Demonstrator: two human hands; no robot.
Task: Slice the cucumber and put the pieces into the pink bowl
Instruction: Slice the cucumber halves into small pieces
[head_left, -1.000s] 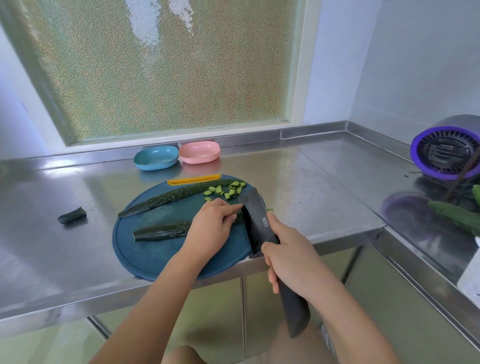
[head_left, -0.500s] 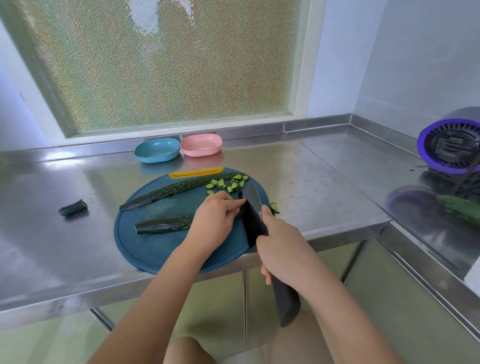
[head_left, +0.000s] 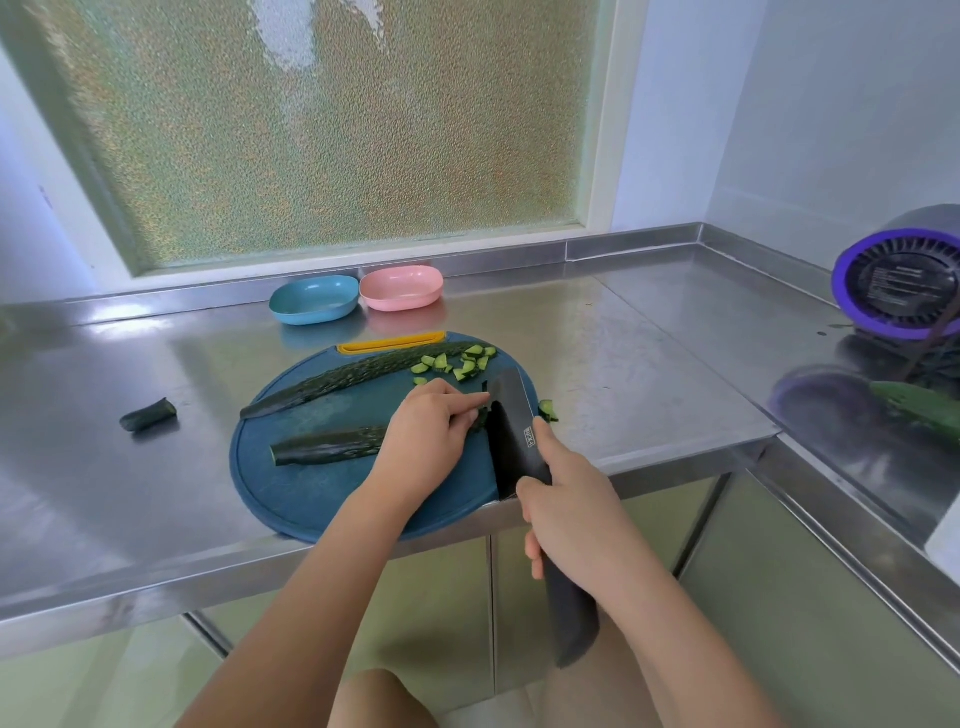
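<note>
Left hand (head_left: 426, 434) was curled on the cucumber half (head_left: 327, 446) at the cutting board's (head_left: 311, 499) middle, right hand (head_left: 571, 501) wrapped round the knife (head_left: 511, 426); fingertips (head_left: 470, 401) were best kept tucked from the blade, the pink bowl (head_left: 401, 288) set beyond the board.

A large frosted window (head_left: 332, 130) of pebbled glass fills the far wall and lets in soft daylight; its frame (head_left: 605, 114) is pale. Plain pale blue walls (head_left: 857, 104) meet in the far right corner. A steel counter (head_left: 649, 322) runs along the far wall and turns down the right side, with a raised rim (head_left: 623, 245) at its back. Pale green cabinet doors (head_left: 441, 613) sit beneath.
</note>
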